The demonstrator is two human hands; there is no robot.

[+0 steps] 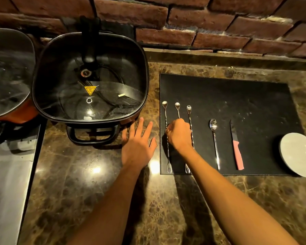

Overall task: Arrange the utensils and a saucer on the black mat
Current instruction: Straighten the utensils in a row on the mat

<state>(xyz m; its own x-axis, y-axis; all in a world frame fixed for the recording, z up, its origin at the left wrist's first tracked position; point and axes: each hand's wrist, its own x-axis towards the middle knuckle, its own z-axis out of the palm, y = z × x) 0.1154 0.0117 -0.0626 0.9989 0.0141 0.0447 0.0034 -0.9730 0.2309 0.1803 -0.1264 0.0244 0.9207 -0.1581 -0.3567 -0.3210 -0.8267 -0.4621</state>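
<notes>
Brick wall behind, dark marble counter (88, 183) below, one head view only. Black mat (237, 96) lies on the counter's right half, long side left-right. On it, left to right: three long twisted bar spoons with fork ends, a plain spoon (214, 138), a pink-handled knife (237, 151), all roughly parallel, long axes running away from the person, bowls and blade tip at the far end. Saucer (299, 153) sits at the mat's right edge, partly overhanging it.

Right hand (179, 134) is curled into a loose fist over the middle bar spoon (177, 107), fingers closed around its stem; it is also touching or just beside the left bar spoon (167, 138) and right bar spoon (189, 112), cannot tell which. Left hand (139, 144) is flat, fingers spread, holding nothing, resting on bare counter just left of the mat, near the glass-lidded pan (90, 76).

Judgement: most items look placed; the step in hand is straightening the middle bar spoon. It lies directly under the right hand, stem pointing fore-aft, so the right hand is the nearer one for any nudge.
</notes>
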